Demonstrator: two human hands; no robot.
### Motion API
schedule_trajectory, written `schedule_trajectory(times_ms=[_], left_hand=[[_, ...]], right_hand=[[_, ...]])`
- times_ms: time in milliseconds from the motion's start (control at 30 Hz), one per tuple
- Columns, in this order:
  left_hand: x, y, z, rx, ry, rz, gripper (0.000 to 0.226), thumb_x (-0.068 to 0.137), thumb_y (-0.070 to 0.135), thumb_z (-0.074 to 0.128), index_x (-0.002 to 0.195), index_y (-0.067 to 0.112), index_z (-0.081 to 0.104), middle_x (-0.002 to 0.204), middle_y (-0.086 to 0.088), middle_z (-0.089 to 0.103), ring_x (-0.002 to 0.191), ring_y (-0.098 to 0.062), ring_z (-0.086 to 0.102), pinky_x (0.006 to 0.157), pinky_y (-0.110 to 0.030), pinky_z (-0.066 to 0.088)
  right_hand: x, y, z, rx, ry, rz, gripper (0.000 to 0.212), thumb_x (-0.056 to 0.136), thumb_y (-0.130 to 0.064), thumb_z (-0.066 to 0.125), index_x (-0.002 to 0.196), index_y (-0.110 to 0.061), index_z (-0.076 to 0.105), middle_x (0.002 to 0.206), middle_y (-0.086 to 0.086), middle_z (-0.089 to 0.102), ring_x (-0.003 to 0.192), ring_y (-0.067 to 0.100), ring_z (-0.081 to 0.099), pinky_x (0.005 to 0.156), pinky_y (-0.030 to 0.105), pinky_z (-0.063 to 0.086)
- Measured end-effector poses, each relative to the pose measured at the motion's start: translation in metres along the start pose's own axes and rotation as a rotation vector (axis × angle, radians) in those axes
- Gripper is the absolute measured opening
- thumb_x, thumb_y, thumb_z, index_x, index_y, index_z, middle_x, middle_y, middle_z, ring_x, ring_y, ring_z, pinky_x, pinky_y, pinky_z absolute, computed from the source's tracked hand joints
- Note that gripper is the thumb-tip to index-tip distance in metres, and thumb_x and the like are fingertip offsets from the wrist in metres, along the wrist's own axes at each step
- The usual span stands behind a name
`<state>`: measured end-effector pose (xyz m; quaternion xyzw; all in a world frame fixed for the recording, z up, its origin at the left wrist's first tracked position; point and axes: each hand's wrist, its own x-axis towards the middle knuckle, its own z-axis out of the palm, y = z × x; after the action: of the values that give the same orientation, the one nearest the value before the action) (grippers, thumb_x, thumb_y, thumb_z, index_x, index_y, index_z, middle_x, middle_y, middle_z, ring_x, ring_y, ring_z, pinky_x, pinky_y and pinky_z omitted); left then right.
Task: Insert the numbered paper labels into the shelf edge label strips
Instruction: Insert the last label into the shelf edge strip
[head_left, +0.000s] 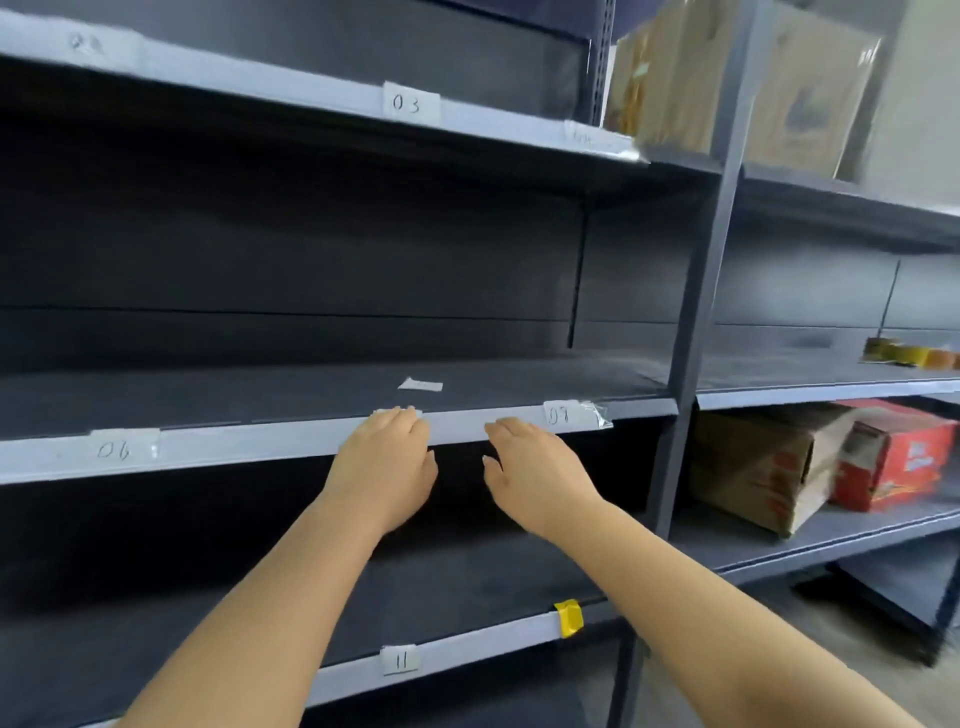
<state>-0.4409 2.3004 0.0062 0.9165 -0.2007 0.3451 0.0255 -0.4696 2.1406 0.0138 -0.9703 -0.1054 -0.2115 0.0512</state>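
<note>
My left hand (387, 460) rests against the white label strip (260, 441) of the middle shelf, fingertips on a white paper label (395, 411) at the strip's top edge. My right hand (530, 470) hovers just right of it, fingers spread, holding nothing. In the same strip sit labels "06" (122, 448) and "07" (560, 414). One loose paper label (421, 385) lies on the shelf board behind my hands. The upper strip holds label "03" (410, 103); the lower strip holds "11" (400, 660).
A grey upright post (696, 332) divides the shelving. Right of it stand a brown carton (758, 467) and a red box (893, 452); wrapped cartons (727, 78) sit on top. A yellow tape piece (569, 617) marks the lower strip's end.
</note>
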Motion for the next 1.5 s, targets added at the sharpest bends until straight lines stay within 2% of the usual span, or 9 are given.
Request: schedule_trajectory(times_ms=[133, 367, 633, 800, 967, 1133, 1267, 1400, 1500], left_hand=[[0.005, -0.012, -0.007, 0.029, -0.035, -0.020, 0.025, 0.096, 0.019, 0.036, 0.110, 0.013, 0.055, 0.130, -0.001, 0.052, 0.122, -0.018, 0.044, 0.098, -0.024, 0.034], [0.021, -0.035, -0.005, 0.058, -0.077, -0.046, 0.027, 0.096, 0.024, 0.033, 0.103, 0.012, 0.056, 0.112, -0.001, 0.057, 0.107, -0.017, 0.050, 0.092, -0.022, 0.034], [0.052, -0.076, 0.019, 0.023, -0.186, -0.114, 0.040, 0.100, 0.040, 0.027, 0.111, 0.013, 0.054, 0.114, 0.001, 0.055, 0.114, -0.016, 0.046, 0.100, -0.025, 0.031], [0.077, -0.098, 0.039, -0.022, -0.186, -0.162, 0.040, 0.100, 0.040, 0.026, 0.108, 0.014, 0.056, 0.113, 0.002, 0.057, 0.111, -0.015, 0.048, 0.095, -0.025, 0.034], [0.093, -0.116, 0.058, -0.036, -0.204, -0.191, 0.041, 0.099, 0.041, 0.027, 0.109, 0.013, 0.056, 0.113, 0.001, 0.057, 0.112, -0.016, 0.048, 0.090, -0.025, 0.037], [0.098, -0.127, 0.077, -0.135, -0.220, -0.223, 0.046, 0.098, 0.046, 0.027, 0.115, 0.014, 0.055, 0.122, 0.004, 0.055, 0.119, -0.015, 0.046, 0.088, -0.027, 0.040], [0.099, -0.128, 0.080, -0.138, -0.233, -0.221, 0.047, 0.098, 0.047, 0.027, 0.117, 0.015, 0.055, 0.123, 0.004, 0.055, 0.118, -0.015, 0.045, 0.091, -0.027, 0.039], [0.096, -0.129, 0.075, -0.105, -0.244, -0.213, 0.048, 0.098, 0.047, 0.028, 0.117, 0.014, 0.056, 0.119, 0.003, 0.056, 0.117, -0.015, 0.047, 0.096, -0.026, 0.036], [0.092, -0.127, 0.069, -0.085, -0.240, -0.200, 0.049, 0.098, 0.047, 0.027, 0.122, 0.014, 0.054, 0.125, 0.003, 0.054, 0.121, -0.015, 0.044, 0.100, -0.025, 0.034]], right_hand=[[0.012, -0.004, -0.018, -0.029, -0.042, -0.001, 0.034, 0.097, -0.025, 0.038, 0.124, -0.009, 0.048, 0.128, 0.005, 0.051, 0.114, 0.027, 0.049, 0.091, 0.035, 0.042], [0.049, -0.010, -0.029, 0.010, -0.098, 0.034, 0.038, 0.098, -0.028, 0.037, 0.128, -0.007, 0.046, 0.132, 0.007, 0.048, 0.118, 0.028, 0.049, 0.095, 0.038, 0.044], [0.112, -0.010, 0.008, 0.063, -0.138, 0.093, 0.043, 0.098, -0.034, 0.038, 0.134, -0.011, 0.044, 0.137, 0.004, 0.046, 0.122, 0.025, 0.048, 0.097, 0.037, 0.044], [0.162, -0.009, 0.029, 0.147, -0.159, 0.115, 0.042, 0.098, -0.032, 0.041, 0.131, -0.007, 0.046, 0.136, 0.008, 0.047, 0.123, 0.026, 0.047, 0.100, 0.037, 0.041], [0.200, -0.008, 0.054, 0.211, -0.217, 0.118, 0.050, 0.098, -0.034, 0.041, 0.143, -0.012, 0.034, 0.146, 0.007, 0.038, 0.131, 0.026, 0.041, 0.103, 0.034, 0.038], [0.222, 0.001, 0.076, 0.182, -0.272, 0.200, 0.039, 0.096, -0.038, 0.041, 0.122, -0.012, 0.051, 0.123, 0.007, 0.053, 0.108, 0.025, 0.054, 0.089, 0.035, 0.047], [0.229, 0.006, 0.078, 0.198, -0.261, 0.204, 0.038, 0.094, -0.040, 0.047, 0.101, -0.005, 0.058, 0.097, 0.009, 0.058, 0.084, 0.023, 0.054, 0.072, 0.031, 0.043], [0.228, 0.004, 0.073, 0.172, -0.216, 0.184, 0.042, 0.090, -0.040, 0.057, 0.107, -0.002, 0.060, 0.105, 0.012, 0.063, 0.098, 0.031, 0.060, 0.082, 0.037, 0.050], [0.223, 0.001, 0.071, 0.122, -0.190, 0.153, 0.037, 0.091, -0.039, 0.057, 0.100, -0.003, 0.057, 0.098, 0.010, 0.059, 0.095, 0.031, 0.060, 0.070, 0.032, 0.046]])
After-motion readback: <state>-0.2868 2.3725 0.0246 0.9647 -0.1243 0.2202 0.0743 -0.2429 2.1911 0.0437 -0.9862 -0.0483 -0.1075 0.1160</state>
